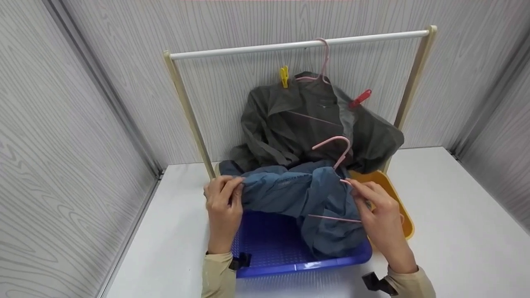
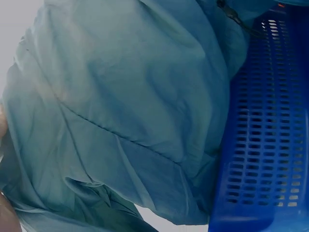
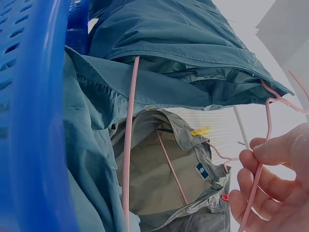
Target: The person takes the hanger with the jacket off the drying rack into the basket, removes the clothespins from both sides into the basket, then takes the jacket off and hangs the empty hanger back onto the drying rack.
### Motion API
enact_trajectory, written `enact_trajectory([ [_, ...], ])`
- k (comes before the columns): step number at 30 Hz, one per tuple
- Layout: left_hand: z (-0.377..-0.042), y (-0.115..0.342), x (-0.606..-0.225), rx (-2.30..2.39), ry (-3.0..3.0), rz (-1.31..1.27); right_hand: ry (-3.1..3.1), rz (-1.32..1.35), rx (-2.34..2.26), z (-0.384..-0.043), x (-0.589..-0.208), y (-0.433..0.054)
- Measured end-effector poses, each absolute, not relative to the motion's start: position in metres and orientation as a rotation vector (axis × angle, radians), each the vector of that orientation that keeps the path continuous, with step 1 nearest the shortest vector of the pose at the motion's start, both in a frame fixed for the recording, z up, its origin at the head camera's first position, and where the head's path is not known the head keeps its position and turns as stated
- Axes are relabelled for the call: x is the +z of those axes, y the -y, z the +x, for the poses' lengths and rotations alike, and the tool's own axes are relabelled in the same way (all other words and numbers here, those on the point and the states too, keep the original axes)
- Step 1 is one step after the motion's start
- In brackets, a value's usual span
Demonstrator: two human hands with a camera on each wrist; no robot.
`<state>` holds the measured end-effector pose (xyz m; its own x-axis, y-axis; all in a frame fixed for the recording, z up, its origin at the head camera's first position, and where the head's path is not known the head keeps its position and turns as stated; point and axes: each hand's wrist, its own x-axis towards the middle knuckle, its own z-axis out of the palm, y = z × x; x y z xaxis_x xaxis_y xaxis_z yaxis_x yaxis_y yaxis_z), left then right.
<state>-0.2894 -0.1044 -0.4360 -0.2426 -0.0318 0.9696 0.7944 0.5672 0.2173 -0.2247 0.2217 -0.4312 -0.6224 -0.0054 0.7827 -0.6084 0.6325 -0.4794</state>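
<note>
A blue jacket [image 1: 273,190] is bunched over a blue basket [image 1: 273,240], part of it hanging inside. My left hand [image 1: 225,200] grips the jacket at its left end; in the left wrist view the spread blue cloth [image 2: 120,96] hides most of that hand. A pink hanger [image 1: 341,151] is partly inside the jacket, its hook standing up above the cloth. The right hand [image 1: 379,211] pinches the hanger's arm between thumb and fingers. In the right wrist view the hanger's bottom bar [image 3: 130,145] crosses the jacket's opening, and the right hand [image 3: 270,174] holds the bare pink wire.
Behind, a dark grey jacket [image 1: 306,120] hangs on another pink hanger from a rack's white rail [image 1: 248,49]. A yellow clip [image 1: 284,77] and a red clip [image 1: 361,98] are on its shoulders. An orange basket [image 1: 403,211] stands at the right, partly hidden.
</note>
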Motion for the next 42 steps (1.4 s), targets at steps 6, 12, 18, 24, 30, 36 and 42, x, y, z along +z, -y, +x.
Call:
enact_trajectory([
  [6, -0.288, 0.104, -0.433, -0.862, 1.639, -0.659, 2.059, 0.476, 0.995, -0.225, -0.432, -0.222],
  [12, -0.284, 0.106, -0.43, -0.885, 1.67, -0.693, 2.047, 0.473, 0.965, -0.225, -0.431, -0.222],
  [18, -0.285, 0.113, -0.43, -0.937, 1.707, -0.746, 2.014, 0.502, 0.977, -0.225, -0.43, -0.221],
  [24, -0.285, 0.11, -0.431, -0.93, 1.631, -0.707, 1.98, 0.5, 1.005, -0.223, -0.428, -0.217],
  [30, -0.28, 0.109, -0.428, -0.929, 1.67, -0.583, 1.877, 0.481, 1.007, -0.22, -0.425, -0.215],
  [36, -0.273, 0.114, -0.424, -1.054, 1.702, -0.505, 1.82, 0.441, 1.018, -0.208, -0.408, -0.206],
  [42, -0.27, 0.119, -0.42, -1.115, 1.701, -0.435, 1.809, 0.414, 1.034, -0.2, -0.394, -0.203],
])
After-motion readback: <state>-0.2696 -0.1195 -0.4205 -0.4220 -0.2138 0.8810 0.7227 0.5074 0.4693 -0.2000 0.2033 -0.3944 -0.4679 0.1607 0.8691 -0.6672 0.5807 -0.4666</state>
